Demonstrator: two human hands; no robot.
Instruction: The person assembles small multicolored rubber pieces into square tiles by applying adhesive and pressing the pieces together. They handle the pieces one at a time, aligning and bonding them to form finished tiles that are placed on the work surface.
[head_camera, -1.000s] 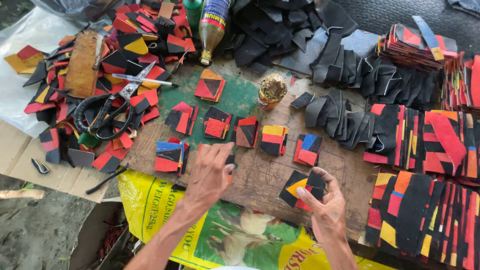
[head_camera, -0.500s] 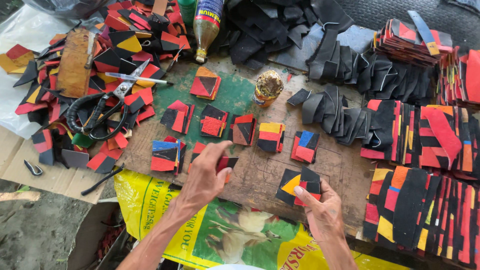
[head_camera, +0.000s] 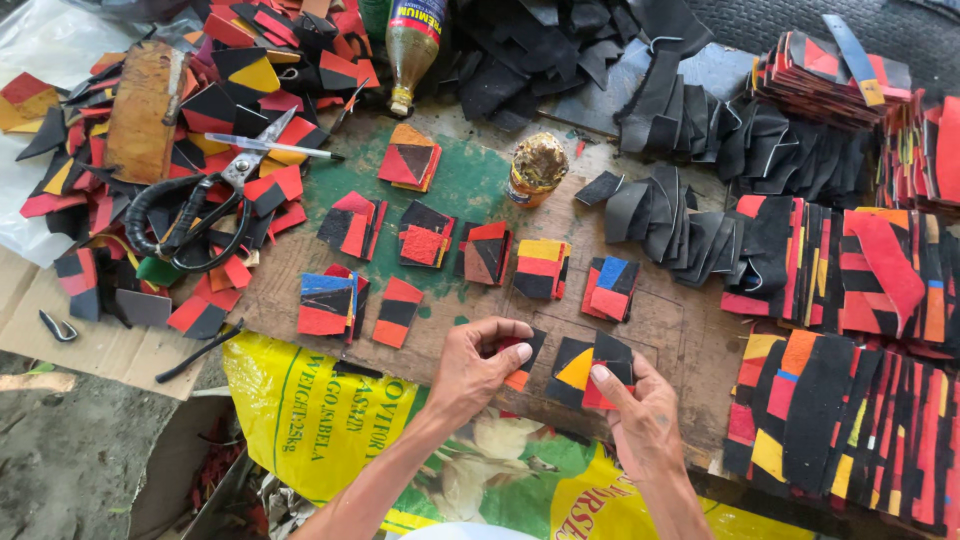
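Note:
My left hand (head_camera: 478, 368) pinches a small black, red and orange patch piece (head_camera: 524, 357) at the near edge of the wooden board (head_camera: 680, 330). Just to its right, my right hand (head_camera: 640, 425) grips a stack of black, yellow and red patches (head_camera: 588, 368) with thumb and fingers. The two hands are almost touching. Beyond them, several small stacks of colourful patches lie in rows on the board, among them a blue-topped one (head_camera: 328, 300) and a blue and red one (head_camera: 608, 288).
Black-handled scissors (head_camera: 190, 225) rest on a heap of scraps at the left. A glue jar (head_camera: 535, 170) and a bottle (head_camera: 410, 40) stand further back. Sewn strips (head_camera: 850, 300) fill the right side. A yellow printed sack (head_camera: 330, 420) hangs below the board.
My left hand has moved right, from the stacks at the board's middle to a piece beside my right hand. My right hand stays on its patch stack.

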